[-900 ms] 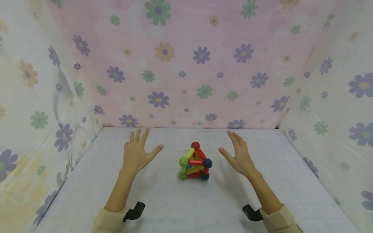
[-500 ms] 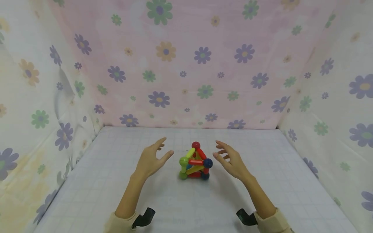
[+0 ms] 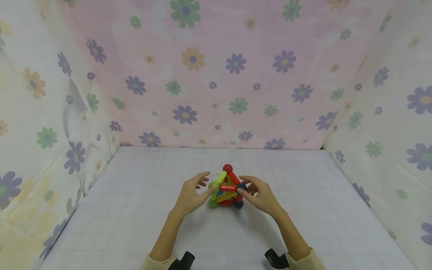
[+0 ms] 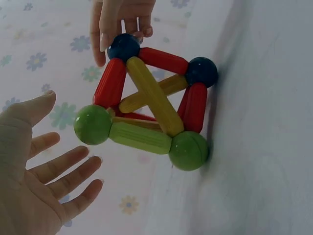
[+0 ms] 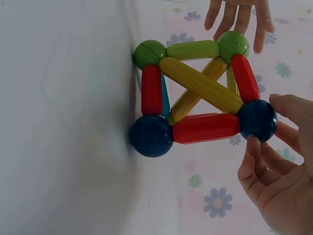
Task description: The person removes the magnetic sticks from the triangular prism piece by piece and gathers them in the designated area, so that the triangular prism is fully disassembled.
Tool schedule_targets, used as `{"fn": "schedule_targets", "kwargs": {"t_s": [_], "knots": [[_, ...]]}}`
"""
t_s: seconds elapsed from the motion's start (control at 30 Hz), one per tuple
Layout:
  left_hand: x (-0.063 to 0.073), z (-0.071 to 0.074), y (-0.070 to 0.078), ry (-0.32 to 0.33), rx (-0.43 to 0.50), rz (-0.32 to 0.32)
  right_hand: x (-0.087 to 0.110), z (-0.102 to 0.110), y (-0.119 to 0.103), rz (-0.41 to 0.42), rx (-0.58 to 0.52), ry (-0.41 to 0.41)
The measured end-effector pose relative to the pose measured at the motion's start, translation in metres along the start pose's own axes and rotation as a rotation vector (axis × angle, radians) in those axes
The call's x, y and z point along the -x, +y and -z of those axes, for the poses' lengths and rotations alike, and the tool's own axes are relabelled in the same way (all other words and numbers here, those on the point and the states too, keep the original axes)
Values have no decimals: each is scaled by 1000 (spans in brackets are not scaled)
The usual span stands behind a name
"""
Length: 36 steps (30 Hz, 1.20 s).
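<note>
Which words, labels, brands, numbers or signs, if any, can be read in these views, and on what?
None that I can read.
Multicoloured, plastic-looking ball-and-rod toy: no lettering visible.
White, faintly gridded tabletop: a tiny dark mark behind the toy, too small to read.
Pink-and-white flowered cloth backdrop: printed flowers, no legible text.

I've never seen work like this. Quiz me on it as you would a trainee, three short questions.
1. True or false: the right hand has its fingers on a dark blue ball.
2. In the head view, which colour is the topmost ball of the toy structure? A) green B) red C) dark blue
3. Fill in: in the left wrist view, the left hand has a nearest ball coloured ____.

Key: 1 true; 2 B; 3 green.
</note>
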<state>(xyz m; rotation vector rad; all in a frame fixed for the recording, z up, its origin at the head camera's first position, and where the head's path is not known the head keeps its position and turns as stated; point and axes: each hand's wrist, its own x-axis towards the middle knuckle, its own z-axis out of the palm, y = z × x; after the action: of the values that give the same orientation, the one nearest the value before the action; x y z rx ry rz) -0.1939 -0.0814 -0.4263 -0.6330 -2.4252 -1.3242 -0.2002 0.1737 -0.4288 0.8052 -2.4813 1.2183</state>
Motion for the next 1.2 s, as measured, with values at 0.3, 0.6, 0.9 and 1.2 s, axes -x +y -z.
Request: {"fn": "schedule_targets", "kwargs": {"t_s": [0.3, 0.6, 0.9, 1.2], "knots": [[7, -16, -3, -17, 73, -58, 7, -4, 0, 2, -39, 1], [7, -21, -4, 12, 109, -29, 7, -10, -2, 18, 3, 49], [7, -24, -2, 59, 126, -25, 4, -18, -1, 55, 54, 119], [8, -27, -2, 97, 122, -14, 5, -24, -6, 32, 80, 166]]}}
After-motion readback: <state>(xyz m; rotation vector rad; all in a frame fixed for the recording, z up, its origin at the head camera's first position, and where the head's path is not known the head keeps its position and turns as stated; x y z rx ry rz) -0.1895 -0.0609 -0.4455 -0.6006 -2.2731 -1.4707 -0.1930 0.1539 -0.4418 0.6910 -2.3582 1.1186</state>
